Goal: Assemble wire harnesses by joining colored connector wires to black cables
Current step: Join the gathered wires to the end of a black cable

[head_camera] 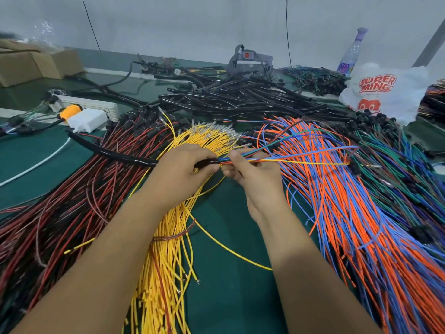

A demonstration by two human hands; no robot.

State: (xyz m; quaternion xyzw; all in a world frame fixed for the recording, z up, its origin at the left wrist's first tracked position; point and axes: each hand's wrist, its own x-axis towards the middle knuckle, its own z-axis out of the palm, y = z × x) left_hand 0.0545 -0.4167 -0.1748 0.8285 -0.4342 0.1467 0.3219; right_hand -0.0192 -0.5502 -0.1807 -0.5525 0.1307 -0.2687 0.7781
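Green-covered work table (224, 227), strewn with wire. The person works over its middle with both bare hands.

Left hand (183, 169): fingers curled round the end of a thick black sleeved cable (115, 153), thumb and forefinger pinching it right where the coloured wires come out. The cable runs away to the left over the table, toward the red-and-black bundle.

Right hand (252, 172): fingers curled, pinching a thin sheaf of mixed coloured wires (301, 155) — blue, orange, green, yellow — just beside the cable mouth. The sheaf fans out rightward above the orange pile. The two hands are nearly touching at the join.

Around them, flat on the table:
- a long bundle of yellow wires (166, 273) with metal terminals at the far end, passing under the hands and between the forearms;
- a spread of red and black wires (72, 189) on the left;
- a broad mass of orange and blue wires (361, 225) on the right, with green and purple wires (397, 160) beyond it;
- a heap of loose black tubing pieces (240, 97) at the back.

Far edge: white plastic bag with red lettering (385, 90), a clear bottle with a purple cap (352, 53) behind it, a white power strip (89, 106) with an orange plug at left, and brown cardboard boxes (36, 65) in the left corner.
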